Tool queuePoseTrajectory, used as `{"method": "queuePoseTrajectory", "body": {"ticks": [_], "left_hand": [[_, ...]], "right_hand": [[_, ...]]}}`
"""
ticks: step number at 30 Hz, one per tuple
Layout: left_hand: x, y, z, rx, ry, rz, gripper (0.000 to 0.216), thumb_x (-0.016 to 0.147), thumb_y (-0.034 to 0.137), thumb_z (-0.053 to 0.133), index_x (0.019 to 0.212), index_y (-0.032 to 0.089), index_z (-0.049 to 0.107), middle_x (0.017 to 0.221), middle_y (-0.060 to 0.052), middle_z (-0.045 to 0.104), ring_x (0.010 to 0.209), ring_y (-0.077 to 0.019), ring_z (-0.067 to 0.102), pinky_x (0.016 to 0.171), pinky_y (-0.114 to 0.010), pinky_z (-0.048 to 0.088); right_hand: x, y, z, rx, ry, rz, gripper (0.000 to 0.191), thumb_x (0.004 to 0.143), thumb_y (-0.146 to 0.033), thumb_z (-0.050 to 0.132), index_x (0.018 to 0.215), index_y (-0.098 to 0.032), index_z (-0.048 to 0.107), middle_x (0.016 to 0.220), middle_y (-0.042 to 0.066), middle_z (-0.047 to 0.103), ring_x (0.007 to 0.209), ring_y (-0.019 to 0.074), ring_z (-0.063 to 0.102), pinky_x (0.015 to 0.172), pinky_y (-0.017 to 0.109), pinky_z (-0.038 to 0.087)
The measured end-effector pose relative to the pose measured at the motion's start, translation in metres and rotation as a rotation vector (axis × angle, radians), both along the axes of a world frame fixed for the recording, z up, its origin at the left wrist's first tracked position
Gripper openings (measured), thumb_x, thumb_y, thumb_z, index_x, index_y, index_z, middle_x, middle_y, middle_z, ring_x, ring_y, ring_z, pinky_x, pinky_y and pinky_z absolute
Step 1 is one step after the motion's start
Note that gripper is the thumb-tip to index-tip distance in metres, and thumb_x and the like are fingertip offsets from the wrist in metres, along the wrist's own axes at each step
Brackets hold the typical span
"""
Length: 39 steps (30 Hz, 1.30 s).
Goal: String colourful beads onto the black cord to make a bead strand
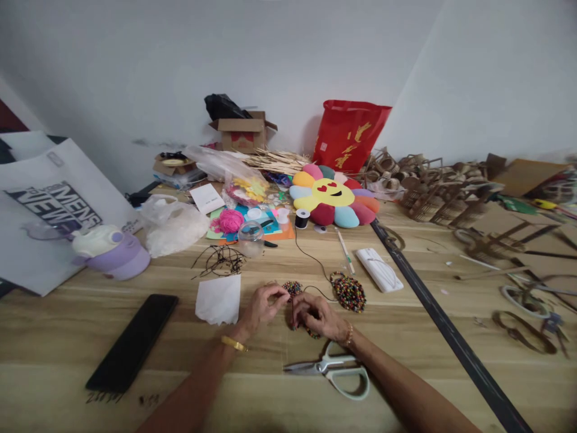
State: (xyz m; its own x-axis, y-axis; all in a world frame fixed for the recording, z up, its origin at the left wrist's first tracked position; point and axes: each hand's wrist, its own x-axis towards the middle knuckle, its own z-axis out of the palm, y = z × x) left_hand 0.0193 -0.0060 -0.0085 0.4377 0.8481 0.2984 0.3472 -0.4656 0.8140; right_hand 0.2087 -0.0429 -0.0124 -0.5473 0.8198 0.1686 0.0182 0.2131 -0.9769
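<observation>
Thumb and fingertips of my left hand [267, 305] are pinched together beside a small heap of colourful beads [293, 288]; what they hold is too small to make out. My right hand [319, 317] is closed, its fingers curled down over a string of beads [312, 333] that shows partly below it. A coiled bundle of multicoloured bead strands [349, 292] lies just beyond the right hand. Black cord [315, 260] runs from a spool [302, 219] towards the beads. Scissors with pale green handles [329, 365] rest below the right hand, blades pointing left.
A black phone [133, 343] and white paper [218, 299] lie left of my hands. Loose black cords [220, 260], a clear jar [250, 239] and pink yarn [231, 221] sit farther back. A flower cushion [332, 195], a white packet [378, 270] and small woven baskets [433, 201] stand around.
</observation>
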Motion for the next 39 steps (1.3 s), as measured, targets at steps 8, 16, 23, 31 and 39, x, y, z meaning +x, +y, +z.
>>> {"method": "queuePoseTrajectory", "body": {"ticks": [8,16,23,31,39], "left_hand": [[-0.002,0.004,-0.007,-0.026,0.019,0.026,0.025,0.084,0.032,0.053,0.069,0.015,0.065,0.066,-0.004,0.065,0.065,-0.0156,0.059,0.065,-0.024,0.046],[-0.005,0.006,0.002,-0.073,0.023,0.027,0.024,0.084,0.030,0.053,0.068,0.015,0.063,0.065,-0.003,0.065,0.063,-0.0148,0.059,0.063,-0.023,0.046],[-0.008,0.010,0.006,-0.066,0.196,-0.030,0.018,0.083,0.025,0.054,0.074,0.017,0.067,0.075,-0.005,0.070,0.071,-0.0166,0.062,0.070,-0.025,0.045],[-0.010,0.011,0.026,-0.004,0.491,-0.114,0.021,0.084,0.016,0.051,0.070,0.018,0.066,0.071,-0.003,0.067,0.069,-0.0171,0.060,0.067,-0.025,0.041],[-0.012,0.009,0.020,0.067,0.578,-0.168,0.022,0.086,0.017,0.048,0.072,0.018,0.064,0.073,-0.003,0.065,0.075,-0.0181,0.059,0.071,-0.025,0.040]], "right_hand": [[0.002,0.001,0.003,-0.144,0.002,0.058,0.024,0.084,-0.038,0.056,0.091,-0.015,0.051,0.073,0.004,0.065,0.065,0.0136,0.063,0.062,0.027,0.051],[0.006,0.001,0.014,0.252,-0.478,0.092,0.010,0.082,-0.019,0.055,0.092,-0.017,0.058,0.083,0.004,0.064,0.074,0.0148,0.060,0.067,0.024,0.047],[0.006,-0.010,0.027,0.559,-0.897,0.119,0.024,0.077,-0.010,0.055,0.099,-0.018,0.055,0.090,0.005,0.065,0.075,0.0172,0.060,0.063,0.024,0.040],[0.013,-0.009,0.030,0.544,-0.873,0.207,0.025,0.069,0.001,0.053,0.083,-0.020,0.058,0.082,0.002,0.066,0.072,0.0153,0.060,0.058,0.024,0.035],[0.028,0.001,0.043,0.415,-0.735,0.169,0.013,0.067,-0.007,0.065,0.073,-0.018,0.061,0.079,0.001,0.062,0.070,0.0150,0.058,0.058,0.022,0.040]]}}
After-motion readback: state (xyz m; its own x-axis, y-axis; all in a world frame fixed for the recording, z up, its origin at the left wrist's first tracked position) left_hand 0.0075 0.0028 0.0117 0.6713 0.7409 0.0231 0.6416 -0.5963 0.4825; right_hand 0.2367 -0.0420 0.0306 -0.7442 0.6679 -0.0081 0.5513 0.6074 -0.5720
